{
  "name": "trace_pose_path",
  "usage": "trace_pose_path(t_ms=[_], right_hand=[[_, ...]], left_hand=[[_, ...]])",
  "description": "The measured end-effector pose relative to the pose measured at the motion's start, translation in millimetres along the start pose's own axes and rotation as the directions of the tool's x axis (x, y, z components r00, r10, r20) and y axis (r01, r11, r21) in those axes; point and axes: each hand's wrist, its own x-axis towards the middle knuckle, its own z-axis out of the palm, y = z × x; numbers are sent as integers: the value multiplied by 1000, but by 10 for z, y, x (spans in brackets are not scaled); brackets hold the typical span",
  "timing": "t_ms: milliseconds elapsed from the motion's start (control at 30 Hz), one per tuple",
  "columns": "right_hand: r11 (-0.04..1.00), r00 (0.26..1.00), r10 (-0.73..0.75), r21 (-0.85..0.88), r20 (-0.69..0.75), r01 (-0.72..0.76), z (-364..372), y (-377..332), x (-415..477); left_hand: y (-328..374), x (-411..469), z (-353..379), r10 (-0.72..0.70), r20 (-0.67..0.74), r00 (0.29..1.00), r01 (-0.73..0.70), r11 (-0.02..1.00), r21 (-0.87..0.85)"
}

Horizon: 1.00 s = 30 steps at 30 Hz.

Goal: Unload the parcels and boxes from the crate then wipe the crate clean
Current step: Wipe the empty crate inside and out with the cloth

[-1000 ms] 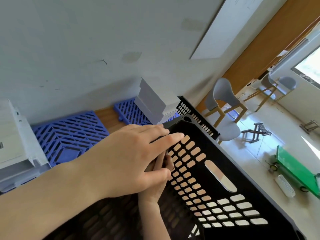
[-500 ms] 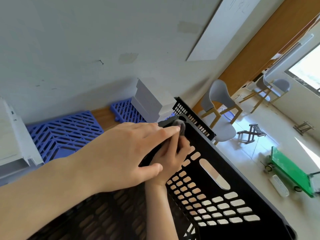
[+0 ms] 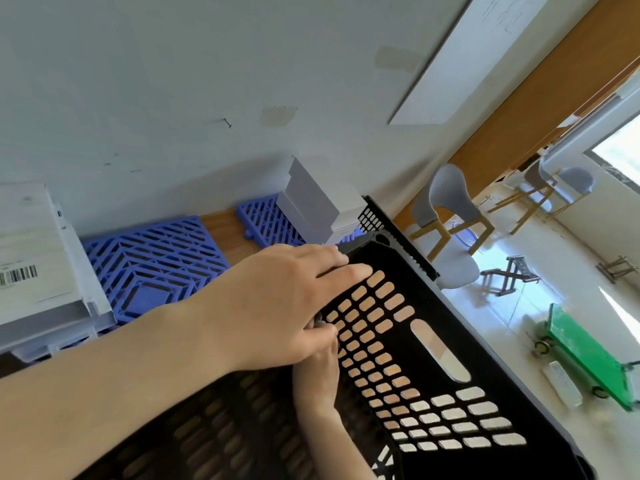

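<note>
Since 0.5 s ago the right hand (image 3: 317, 379) has slid back from the far corner of the crate (image 3: 422, 292) and now lies almost wholly under the left hand (image 3: 277, 306). The left hand has kept its place on the perforated wall.

Nearest, the right forearm rises from the bottom edge inside the black crate. Only the back of that hand and its wrist show. Its fingers are covered, so I cannot tell how far they are curled or what they hold. A small grey scrap (image 3: 318, 322) peeks out just under the left thumb, too little of it to say what it is.

Above it, the left hand reaches in from the left, palm down. Its fingers are straight and lie flat against the inner wall of the crate near the top rim, gripping nothing. The crate stands tilted, with its slotted wall and long handle opening running off to the lower right.

At the left edge lies a white parcel (image 3: 31, 258) with a barcode label, resting partly on a blue pallet (image 3: 152, 265). Beyond the crate, 1 more blue pallet (image 3: 266, 220) bears a stack of white boxes (image 3: 311, 206) against the wall.

Farther right, on the pale floor, stand a grey chair (image 3: 446, 209) and a green trolley (image 3: 588, 355).
</note>
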Motion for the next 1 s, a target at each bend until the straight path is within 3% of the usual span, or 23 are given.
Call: trace_pose_path(t_ms=[67,167,233,333,467,600,700,800,1000], right_hand=[[982,974,-112,-129,197,139,-325,-1,57],[958,948,-252,-85,194,272,-923,73,148],[887,894,-381,-180,234,425,-1318,16,102],[751,806,-569,-295,163,590,-1788,-10,-16],[562,661,-750,-517,10,645,-2194,-3,-2],[464,690,-721,-699,58,544,-2416,-12,314],[408,719,-679,-736,150,540,-2444,3,477],[416,731,-652,-712,201,566,-2525,105,463],[380,718,-603,-666,348,642,-2908,756,-139]], left_hand=[[48,22,41,-6,-23,1000,6,1000,-17],[57,31,71,16,-52,999,-18,999,-40],[16,46,36,15,-75,997,-19,998,-55],[48,55,38,-11,-96,995,4,997,-71],[37,79,-2,-97,-149,984,67,979,-193],[-6,98,5,-130,-158,979,84,960,-266],[-2,106,52,-64,-124,990,44,988,-151],[2,108,69,-20,-76,997,16,999,-49],[32,83,91,60,6,998,-60,981,186]])
